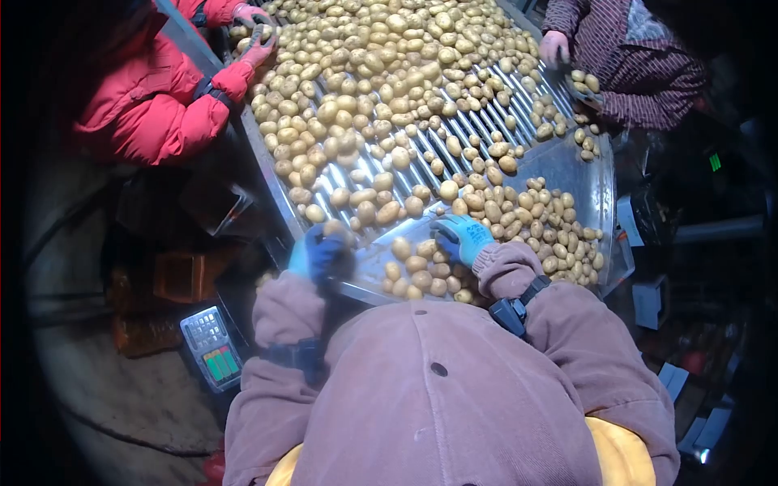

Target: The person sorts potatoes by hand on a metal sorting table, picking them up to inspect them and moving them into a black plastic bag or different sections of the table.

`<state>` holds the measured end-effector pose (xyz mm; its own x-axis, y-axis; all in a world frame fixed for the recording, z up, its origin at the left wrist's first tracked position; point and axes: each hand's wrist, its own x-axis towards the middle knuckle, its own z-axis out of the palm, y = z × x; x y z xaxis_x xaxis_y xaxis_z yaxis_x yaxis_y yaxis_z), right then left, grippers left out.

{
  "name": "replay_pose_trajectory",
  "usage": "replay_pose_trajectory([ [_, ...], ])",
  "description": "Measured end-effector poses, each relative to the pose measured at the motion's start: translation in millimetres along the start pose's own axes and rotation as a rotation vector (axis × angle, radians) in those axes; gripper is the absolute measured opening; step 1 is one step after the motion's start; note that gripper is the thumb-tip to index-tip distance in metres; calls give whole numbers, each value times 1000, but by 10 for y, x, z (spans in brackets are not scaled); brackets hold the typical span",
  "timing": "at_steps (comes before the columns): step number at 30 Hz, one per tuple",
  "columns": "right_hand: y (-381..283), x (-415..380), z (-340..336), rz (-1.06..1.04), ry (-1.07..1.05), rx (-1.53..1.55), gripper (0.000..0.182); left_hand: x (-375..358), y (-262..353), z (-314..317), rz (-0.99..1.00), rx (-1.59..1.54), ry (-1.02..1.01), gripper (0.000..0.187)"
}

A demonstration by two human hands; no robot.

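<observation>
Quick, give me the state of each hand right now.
Left hand: gloved, curled at the edge of the roller table, a potato against it; a firm grip cannot be told.
Right hand: gloved, open, resting on the potatoes.

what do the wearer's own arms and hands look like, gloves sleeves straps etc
Both hands wear blue knit gloves: the left hand and the right hand, whose glove has a grey ribbed cuff. The sleeves are padded, dusty mauve-brown jacket sleeves. A black strap with a buckle wraps each forearm, clearest on the right sleeve. Yellow fabric shows at the lower edge of the jacket.
</observation>
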<state>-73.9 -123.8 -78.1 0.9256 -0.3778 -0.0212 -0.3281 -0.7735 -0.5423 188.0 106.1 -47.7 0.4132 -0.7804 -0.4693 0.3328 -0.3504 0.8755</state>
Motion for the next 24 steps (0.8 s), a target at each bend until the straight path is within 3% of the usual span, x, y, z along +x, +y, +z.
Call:
replay_pose_trajectory([
  [2,21,63,-32,16,-50,56,28,-312,59,18,42,-596,-24,54],
  [3,34,72,-11,-2,-20,51,27,-491,183,10,-6,-655,26,62],
  [4,36,79,29,-19,11,48,27,-455,15,-25,126,-788,112,66],
  [8,-136,135,-56,0,-24,7,24,-773,89,-188,76,-1033,177,68],
  [12,-200,164,-98,9,-38,-16,24,-931,-38,-364,63,-1032,393,71],
  [16,-187,141,-97,-10,-13,-29,21,-1016,-649,-900,221,-1079,361,53],
  [20,-101,132,-63,-14,-27,-68,24,-1244,-913,-1284,156,-780,705,38],
  [22,-49,158,-79,11,-59,38,27,-1274,-1266,-1665,145,-507,888,43],
  [24,-122,259,-170,240,-72,228,30,-1247,-707,-1327,164,-523,842,40],
])
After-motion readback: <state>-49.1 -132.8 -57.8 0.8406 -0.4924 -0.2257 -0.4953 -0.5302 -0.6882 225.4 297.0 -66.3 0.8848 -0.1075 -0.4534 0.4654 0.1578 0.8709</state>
